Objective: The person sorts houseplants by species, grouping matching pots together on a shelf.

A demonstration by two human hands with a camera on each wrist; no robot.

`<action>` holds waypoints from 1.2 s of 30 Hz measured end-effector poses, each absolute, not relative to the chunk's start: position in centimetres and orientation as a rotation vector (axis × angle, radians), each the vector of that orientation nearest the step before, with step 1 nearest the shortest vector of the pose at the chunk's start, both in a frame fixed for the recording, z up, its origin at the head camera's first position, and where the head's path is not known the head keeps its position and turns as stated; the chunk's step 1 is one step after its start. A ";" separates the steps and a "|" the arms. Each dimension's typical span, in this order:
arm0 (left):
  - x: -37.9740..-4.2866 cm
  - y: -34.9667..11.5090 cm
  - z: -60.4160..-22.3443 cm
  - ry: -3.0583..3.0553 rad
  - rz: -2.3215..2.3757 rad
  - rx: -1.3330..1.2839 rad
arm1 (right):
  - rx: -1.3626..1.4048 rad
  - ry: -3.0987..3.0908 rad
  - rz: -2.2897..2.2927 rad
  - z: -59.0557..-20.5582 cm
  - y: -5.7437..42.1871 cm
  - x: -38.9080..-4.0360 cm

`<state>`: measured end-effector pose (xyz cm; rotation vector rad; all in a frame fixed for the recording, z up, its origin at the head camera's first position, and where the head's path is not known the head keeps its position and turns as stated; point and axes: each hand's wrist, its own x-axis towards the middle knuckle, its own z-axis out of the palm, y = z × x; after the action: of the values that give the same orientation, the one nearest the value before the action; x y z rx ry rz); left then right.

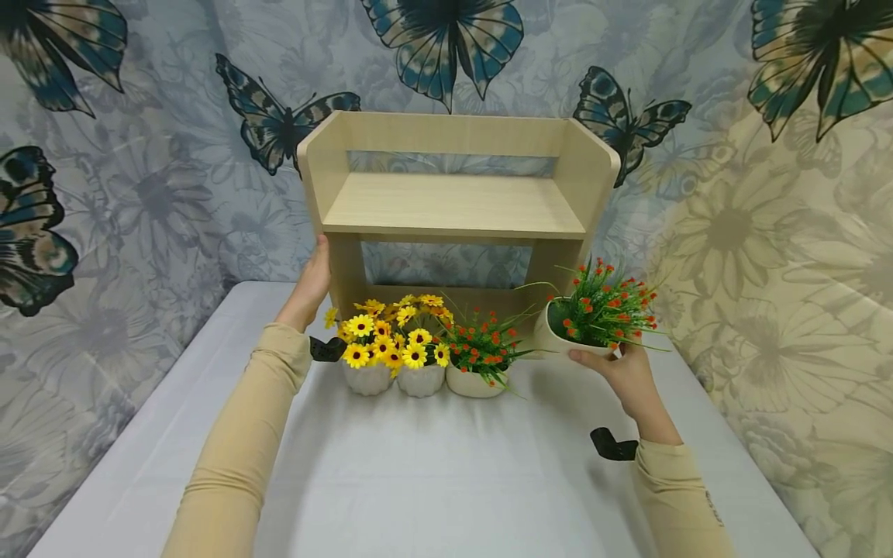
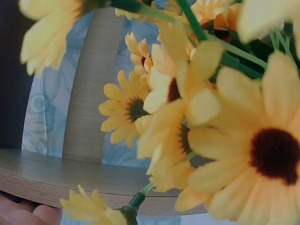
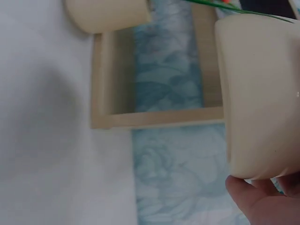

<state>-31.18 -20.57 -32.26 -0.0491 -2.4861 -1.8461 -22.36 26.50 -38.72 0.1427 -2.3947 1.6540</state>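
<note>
In the head view, my right hand [image 1: 631, 376] holds up an off-white oval pot [image 1: 558, 341] of red-flowered greenery [image 1: 607, 306] by its underside, tilted, above the table. In the right wrist view, my fingers [image 3: 253, 197] and thumb grip the pot's lower end. My left hand [image 1: 310, 287] rests against the outer left side of a light wooden two-tier shelf [image 1: 453, 205]; some of its fingers are hidden. Yellow daisies [image 2: 274, 154] fill much of the left wrist view.
Along the shelf's front stand two small white pots [image 1: 367, 380] of yellow flowers and a second oval pot [image 1: 477, 384] of red flowers. A white cloth covers the table [image 1: 446, 480]. Butterfly-patterned fabric [image 1: 174, 194] hangs behind. Black wrist mounts [image 1: 614, 444] stick out from both sleeves.
</note>
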 end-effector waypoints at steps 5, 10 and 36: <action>-31.3 -20.7 -32.3 -2.507 -1.846 -0.050 | 0.201 -2.346 1.653 -36.2 25.9 -22.6; -31.4 -20.9 -32.4 -2.510 -1.843 -0.049 | 0.266 -2.269 1.687 -33.9 24.6 -23.3; -31.3 -20.8 -32.3 -2.536 -1.805 -0.076 | 0.530 -2.233 1.775 -23.0 14.5 -26.2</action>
<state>-31.27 -20.79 -32.33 -0.0755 -2.5362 -1.8050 -26.18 14.46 -23.02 0.5302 -2.2335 1.7754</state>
